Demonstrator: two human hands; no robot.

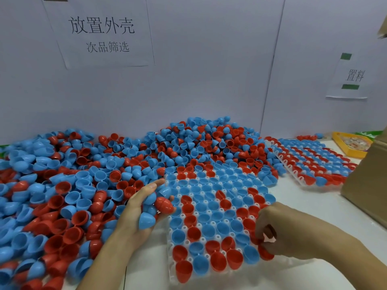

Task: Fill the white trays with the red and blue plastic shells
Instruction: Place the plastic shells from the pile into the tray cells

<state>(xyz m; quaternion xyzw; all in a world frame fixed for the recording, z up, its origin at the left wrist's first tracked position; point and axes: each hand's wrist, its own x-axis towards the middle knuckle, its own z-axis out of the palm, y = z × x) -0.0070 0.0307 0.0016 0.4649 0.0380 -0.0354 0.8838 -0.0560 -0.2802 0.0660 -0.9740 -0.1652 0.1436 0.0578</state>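
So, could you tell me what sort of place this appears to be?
Probably a small factory packing station. A large loose heap of red and blue plastic shells covers the bench, white trays are filled by hand, and printed Chinese work-instruction signs hang on the partition wall behind.

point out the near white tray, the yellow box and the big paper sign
near white tray (172, 266), head view, bare left rim
yellow box (346, 151), head view, front wall
paper sign (100, 34), head view, printed middle
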